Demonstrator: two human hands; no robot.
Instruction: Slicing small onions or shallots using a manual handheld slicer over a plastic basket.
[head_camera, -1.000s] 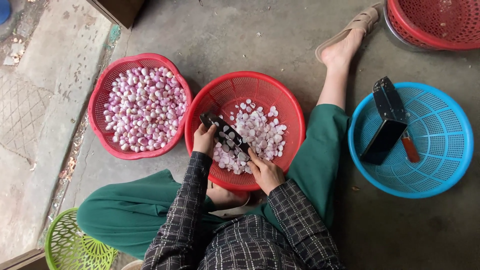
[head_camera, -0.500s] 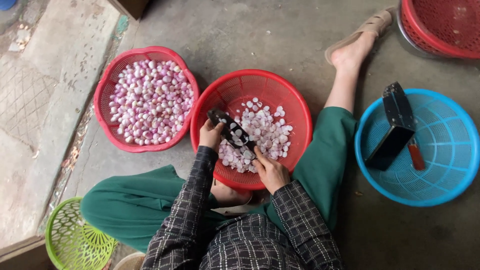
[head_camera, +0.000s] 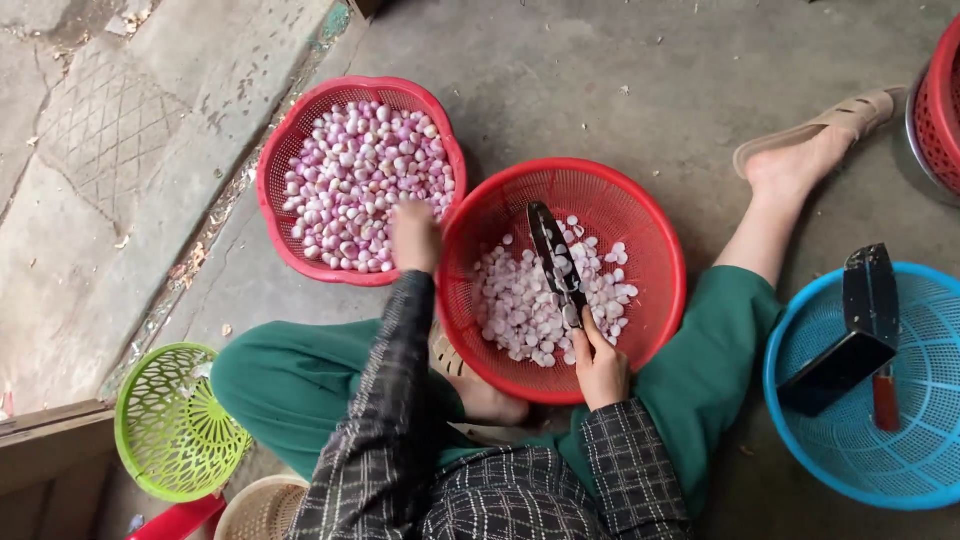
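I sit on a concrete floor with a round red basket (head_camera: 655, 240) between my legs, holding several cut white shallot pieces (head_camera: 525, 305). My right hand (head_camera: 600, 365) grips a dark slicer tool (head_camera: 553, 255) that points up over those pieces. My left hand (head_camera: 415, 235) reaches left over the rim of a second red basket (head_camera: 275, 175), which is full of peeled pink shallots (head_camera: 365, 185). The left fingers rest on the shallots at that basket's right edge; whether they hold one is hidden.
A blue basket (head_camera: 900, 470) at the right holds a black box (head_camera: 850, 335) and a red-handled tool (head_camera: 886, 400). A green basket (head_camera: 170, 425) lies at lower left, a beige one (head_camera: 262, 510) beside it. Another red basket (head_camera: 940, 100) is at the top right. My sandalled foot (head_camera: 810, 150) stretches out.
My left hand let go of the slicer and moved left to the basket of pink shallots. My right hand now holds the slicer alone.
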